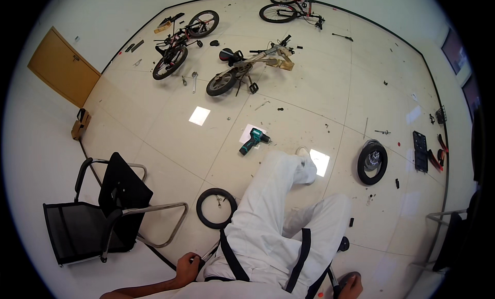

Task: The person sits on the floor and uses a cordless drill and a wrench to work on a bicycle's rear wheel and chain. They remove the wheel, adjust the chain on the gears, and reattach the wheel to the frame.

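Head view looks down on a person seated in white trousers [278, 221] with black straps, legs stretched out over a pale tiled floor [170, 128] that meets white walls at a dark skirting line. The left hand [186, 268] is low in the frame, fingers curled together around the end of a thin dark bar [209, 253] that runs up toward the lap; the grip looks clamped on it. The right hand [351, 287] sits at the bottom edge, resting on a dark rounded part [344, 278]; I cannot tell whether its fingers are closed or apart.

Just above the left hand lies a small black tyre [216, 208], flat on the tiles. To the outer side of that hand stands a black mesh chair [98, 216] with a chrome frame. Farther ahead of both hands, beyond the foot, a teal cordless drill [252, 141] lies on a sheet of white paper. Up and outward from the right hand a spoked wheel [372, 163] rests on the floor, with a black tool tray [420, 151] past it holding dark pieces too small to make out.

Well away from both hands, three small bicycles [247, 67] lie partly dismantled, wrenches [194, 80] scattered near them. A wooden door [63, 67] is set in the left wall, a cardboard box [80, 124] on the floor below it.
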Demonstrator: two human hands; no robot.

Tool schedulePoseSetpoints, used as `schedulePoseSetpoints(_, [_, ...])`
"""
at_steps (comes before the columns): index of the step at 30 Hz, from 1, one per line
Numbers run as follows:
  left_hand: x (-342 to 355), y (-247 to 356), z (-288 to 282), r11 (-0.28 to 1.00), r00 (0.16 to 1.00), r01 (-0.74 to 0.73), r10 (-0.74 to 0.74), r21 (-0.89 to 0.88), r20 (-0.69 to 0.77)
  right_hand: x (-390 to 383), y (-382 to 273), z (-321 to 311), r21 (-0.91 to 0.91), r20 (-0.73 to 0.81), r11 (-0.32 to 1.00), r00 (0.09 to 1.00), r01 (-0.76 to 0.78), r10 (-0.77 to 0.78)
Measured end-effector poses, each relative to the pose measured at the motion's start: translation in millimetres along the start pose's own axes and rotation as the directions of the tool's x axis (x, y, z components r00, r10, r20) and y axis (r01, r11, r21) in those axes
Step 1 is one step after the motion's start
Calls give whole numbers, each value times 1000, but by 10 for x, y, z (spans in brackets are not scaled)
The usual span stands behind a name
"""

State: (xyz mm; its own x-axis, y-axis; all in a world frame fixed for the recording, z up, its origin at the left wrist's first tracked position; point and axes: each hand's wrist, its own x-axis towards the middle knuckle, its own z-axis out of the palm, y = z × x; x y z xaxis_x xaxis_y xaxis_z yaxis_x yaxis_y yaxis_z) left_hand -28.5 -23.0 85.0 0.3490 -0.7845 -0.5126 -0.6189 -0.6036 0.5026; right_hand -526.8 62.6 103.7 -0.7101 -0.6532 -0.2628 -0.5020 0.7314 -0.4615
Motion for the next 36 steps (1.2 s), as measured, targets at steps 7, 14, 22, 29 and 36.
schedulePoseSetpoints(7, [-8,46,-17,1000,1000,28,-28,12,10,5,5,-9,-39,28,999,999,-32,33])
schedulePoseSetpoints(14, [2,29,-19,999,999,30,-30,17,16,6,-11,10,21,-22,999,999,40,-40])
schedulePoseSetpoints(22, [5,1,-7,1000,1000,24,-24,6,20,-9,-116,-38,14,7,999,1000,-31,31])
schedulePoseSetpoints(29, [-4,-31,6,1000,1000,22,-22,-1,12,-19,-142,-63,34,30,999,999,-41,40])
schedulePoseSetpoints(36, [-16,-31,-8,999,999,40,-41,30,17,-13,-50,-15,54,-2,998,1000,24,-24])
